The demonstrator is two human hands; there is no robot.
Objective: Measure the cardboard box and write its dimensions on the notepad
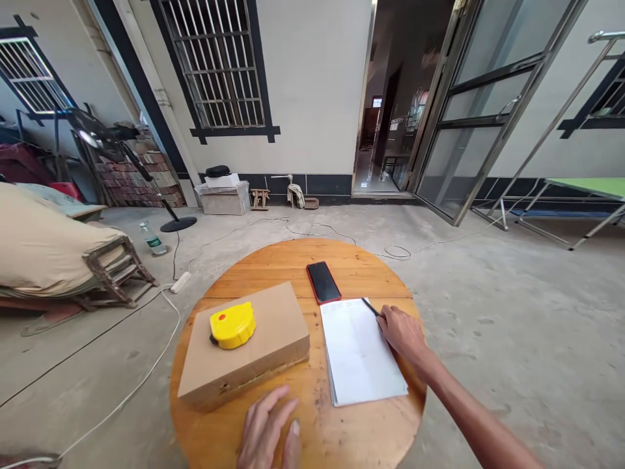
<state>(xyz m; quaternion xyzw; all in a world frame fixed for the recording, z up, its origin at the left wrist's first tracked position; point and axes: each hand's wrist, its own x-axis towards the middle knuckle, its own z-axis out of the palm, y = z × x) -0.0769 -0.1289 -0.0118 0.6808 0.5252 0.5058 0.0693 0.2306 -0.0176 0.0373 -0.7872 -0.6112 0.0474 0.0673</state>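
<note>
My right hand (401, 331) is closed around a dark pen (371, 307) at the upper right edge of a stack of white paper (362, 358). Faint writing shows along the top of the upper sheet. My left hand (269, 426) hovers or rests at the near side of the round wooden table (312, 397), fingers apart and nothing in them. Just beyond it lies a brown cardboard box (273, 312), with a yellow tape measure (233, 324) on its top. A phone (323, 283) with a red edge and dark screen lies behind the paper.
Around the table is a concrete floor with white cables (146, 378) and a power strip (181, 282). At left are a plastic bottle (153, 240), a standing fan (146, 172) and a small wooden ladder-like frame (117, 270). An open glass door (481, 130) stands behind at right.
</note>
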